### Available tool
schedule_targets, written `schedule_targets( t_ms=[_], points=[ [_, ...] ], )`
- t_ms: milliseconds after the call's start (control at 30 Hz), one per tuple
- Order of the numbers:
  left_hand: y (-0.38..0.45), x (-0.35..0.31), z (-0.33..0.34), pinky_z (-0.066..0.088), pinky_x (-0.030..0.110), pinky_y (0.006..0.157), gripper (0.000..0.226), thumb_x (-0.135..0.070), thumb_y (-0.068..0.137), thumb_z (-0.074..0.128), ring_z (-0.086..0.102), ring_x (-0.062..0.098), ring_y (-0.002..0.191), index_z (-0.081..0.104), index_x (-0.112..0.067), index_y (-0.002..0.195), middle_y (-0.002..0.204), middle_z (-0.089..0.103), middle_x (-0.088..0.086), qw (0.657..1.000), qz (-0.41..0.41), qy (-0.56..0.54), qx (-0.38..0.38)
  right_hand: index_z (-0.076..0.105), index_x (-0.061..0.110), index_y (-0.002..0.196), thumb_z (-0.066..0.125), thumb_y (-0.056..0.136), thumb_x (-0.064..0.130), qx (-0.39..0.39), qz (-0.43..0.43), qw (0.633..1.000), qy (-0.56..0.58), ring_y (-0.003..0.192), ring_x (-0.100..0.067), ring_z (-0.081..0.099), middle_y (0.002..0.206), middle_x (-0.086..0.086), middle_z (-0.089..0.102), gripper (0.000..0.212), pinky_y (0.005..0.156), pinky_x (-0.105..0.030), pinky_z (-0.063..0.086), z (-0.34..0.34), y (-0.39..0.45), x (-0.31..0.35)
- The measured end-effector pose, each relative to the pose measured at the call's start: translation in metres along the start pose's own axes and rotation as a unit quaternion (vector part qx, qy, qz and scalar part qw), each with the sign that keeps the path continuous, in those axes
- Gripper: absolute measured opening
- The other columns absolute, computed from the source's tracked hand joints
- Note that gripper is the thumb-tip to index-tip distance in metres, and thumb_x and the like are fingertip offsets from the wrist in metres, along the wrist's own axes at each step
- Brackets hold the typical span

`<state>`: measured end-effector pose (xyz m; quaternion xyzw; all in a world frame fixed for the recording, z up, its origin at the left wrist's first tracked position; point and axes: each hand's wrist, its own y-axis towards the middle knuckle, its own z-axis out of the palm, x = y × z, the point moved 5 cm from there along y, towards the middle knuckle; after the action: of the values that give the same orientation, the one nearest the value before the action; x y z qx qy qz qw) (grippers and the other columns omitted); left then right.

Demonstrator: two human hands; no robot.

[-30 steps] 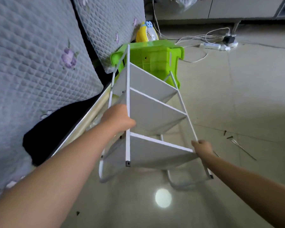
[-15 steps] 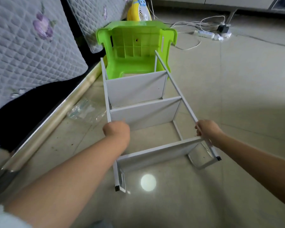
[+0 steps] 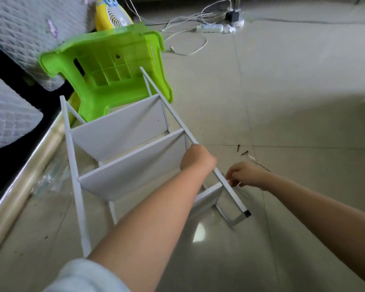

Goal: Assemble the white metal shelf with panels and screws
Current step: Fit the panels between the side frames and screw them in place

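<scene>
The white metal shelf (image 3: 122, 131) lies tilted on the floor, with three panels between its two long rails, and its far end rests against an overturned green stool (image 3: 114, 68). My left hand (image 3: 198, 160) reaches across the shelf and grips the right rail just past the middle panel. My right hand (image 3: 243, 174) is a little nearer along the same rail, fingers curled, fingertips pinching its outer edge. Two dark screws (image 3: 241, 150) lie on the tiles to the right of the shelf.
A thin metal tool (image 3: 258, 163) lies by the screws. A quilted mattress (image 3: 9, 119) and a shiny bed rail (image 3: 23, 182) run along the left. A clear plastic bag (image 3: 51, 178) sits beside the bed rail. A yellow fan (image 3: 111, 14), cables and a power strip (image 3: 210, 28) lie at the back.
The shelf has come down from a raised tilt onto the floor. My left hand left the left rail and crossed to the right rail; my right hand slid slightly along the right rail.
</scene>
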<state>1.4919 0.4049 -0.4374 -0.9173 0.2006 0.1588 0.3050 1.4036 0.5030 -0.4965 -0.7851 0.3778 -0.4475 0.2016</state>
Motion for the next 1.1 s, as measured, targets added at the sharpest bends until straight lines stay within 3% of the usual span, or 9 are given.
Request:
schedule_targets(
  t_ms=[133,333,433,533,700,767,900,1000,1100],
  points=[
    [0.006,-0.009,0.007,0.047,0.029,0.079,0.024,-0.013,0.091,0.049,0.060,0.028,0.105,0.059,-0.001,0.109,0.111,0.061,0.013,1.000,-0.008,0.021,0.001,0.061,-0.003,0.109,0.038,0.090,-0.001,0.016,-0.004,1.000,-0.025,0.066,-0.008,0.052,0.102,-0.016,0.068,0.030,0.059,-0.011,0.038,-0.007,-0.006,-0.009],
    [-0.010,-0.003,0.003,0.036,0.023,0.049,0.026,-0.012,0.081,0.054,0.046,0.018,0.052,0.042,-0.009,0.058,0.056,0.048,0.003,0.999,0.035,0.004,0.014,0.062,-0.001,0.109,0.040,0.092,0.004,-0.009,-0.026,0.999,-0.039,0.082,-0.012,0.054,0.106,-0.015,0.068,0.028,0.072,-0.021,0.045,-0.004,-0.008,-0.016],
    [-0.018,0.012,-0.008,0.048,0.024,0.058,0.026,-0.006,0.078,0.054,0.050,0.014,0.044,0.049,-0.008,0.053,0.033,0.048,-0.003,0.998,0.037,-0.055,0.006,0.061,0.004,0.112,0.041,0.094,0.010,0.005,-0.045,0.996,-0.074,0.084,-0.011,0.051,0.108,-0.009,0.068,0.028,0.060,-0.009,0.033,0.007,-0.013,-0.005],
    [-0.030,0.020,-0.029,0.053,0.026,0.066,0.027,-0.006,0.078,0.054,0.052,0.011,0.040,0.053,-0.008,0.050,0.027,0.046,-0.005,0.996,0.053,-0.072,-0.008,0.059,0.003,0.114,0.043,0.095,0.016,0.004,-0.051,0.995,-0.091,0.086,-0.014,0.051,0.112,-0.011,0.065,0.028,0.061,-0.014,0.036,0.007,-0.016,0.001],
    [-0.056,0.028,-0.087,0.052,0.026,0.066,0.034,-0.008,0.077,0.057,0.051,0.010,0.038,0.053,-0.010,0.043,0.026,0.046,-0.005,0.990,0.074,-0.104,-0.064,0.041,0.002,0.134,0.049,0.092,0.041,-0.011,-0.021,0.992,-0.127,0.121,-0.027,0.046,0.136,-0.014,0.047,0.058,0.097,-0.030,0.037,0.005,-0.029,0.033],
    [-0.068,0.038,-0.110,0.051,0.023,0.058,0.031,-0.007,0.077,0.058,0.049,0.003,0.031,0.054,-0.009,0.046,0.028,0.048,-0.006,0.985,0.079,-0.130,-0.082,0.046,0.000,0.127,0.053,0.091,0.034,-0.031,-0.029,0.991,-0.124,0.115,-0.028,0.050,0.125,-0.017,0.053,0.050,0.087,-0.027,0.040,0.004,-0.034,0.057],
    [-0.088,0.071,-0.146,0.046,0.019,0.048,0.028,-0.013,0.077,0.060,0.051,0.002,0.034,0.057,-0.011,0.049,0.031,0.051,-0.006,0.981,0.093,-0.133,-0.103,0.055,0.005,0.078,0.054,0.087,0.013,-0.120,-0.079,0.982,-0.125,0.076,-0.024,0.053,0.069,-0.009,0.054,0.012,0.048,-0.023,0.037,-0.014,-0.057,0.100],
    [-0.099,0.099,-0.158,0.045,0.020,0.047,0.024,-0.022,0.072,0.062,0.057,0.013,0.043,0.057,-0.011,0.051,0.039,0.057,0.000,0.987,0.073,-0.099,-0.100,0.053,0.007,0.080,0.053,0.084,0.009,-0.194,-0.106,0.966,-0.133,0.070,-0.025,0.049,0.074,-0.011,0.052,0.005,0.048,-0.023,0.032,-0.023,-0.080,0.122],
    [-0.110,0.122,-0.155,0.047,0.023,0.052,0.021,-0.021,0.075,0.058,0.061,0.023,0.055,0.059,-0.007,0.059,0.046,0.061,0.003,0.997,0.033,-0.010,-0.075,0.056,0.006,0.086,0.053,0.083,0.007,-0.215,-0.120,0.961,-0.128,0.060,-0.024,0.052,0.069,-0.008,0.051,0.005,0.053,-0.028,0.045,-0.018,-0.095,0.137]
  ],
)
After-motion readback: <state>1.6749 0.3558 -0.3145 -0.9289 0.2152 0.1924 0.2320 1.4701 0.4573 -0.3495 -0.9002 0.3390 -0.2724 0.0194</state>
